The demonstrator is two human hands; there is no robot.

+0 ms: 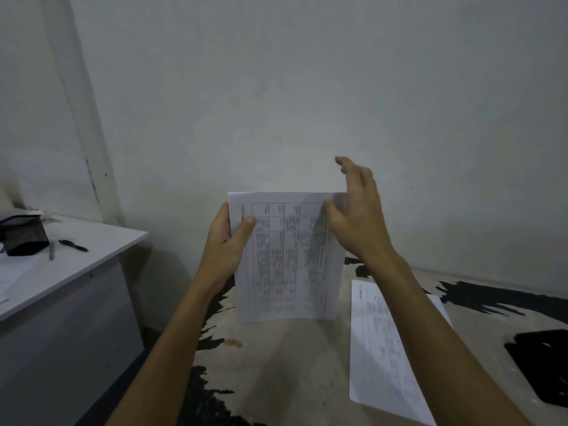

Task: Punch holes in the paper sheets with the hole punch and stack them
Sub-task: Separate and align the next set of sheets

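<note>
I hold a bundle of printed paper sheets (289,259) upright in front of me, its bottom edge resting on the worn table (276,364). My left hand (229,241) grips the left edge, thumb across the front. My right hand (356,216) is at the top right corner with the thumb touching the sheet and the fingers spread above it. Another printed sheet (381,348) lies flat on the table to the right, partly under my right forearm. No hole punch can be made out for certain.
A dark patch or flat black object (541,364) sits at the table's right edge. To the left stands a grey desk (76,272) with a black box (24,235), a pen (73,245) and papers. A plain wall rises behind.
</note>
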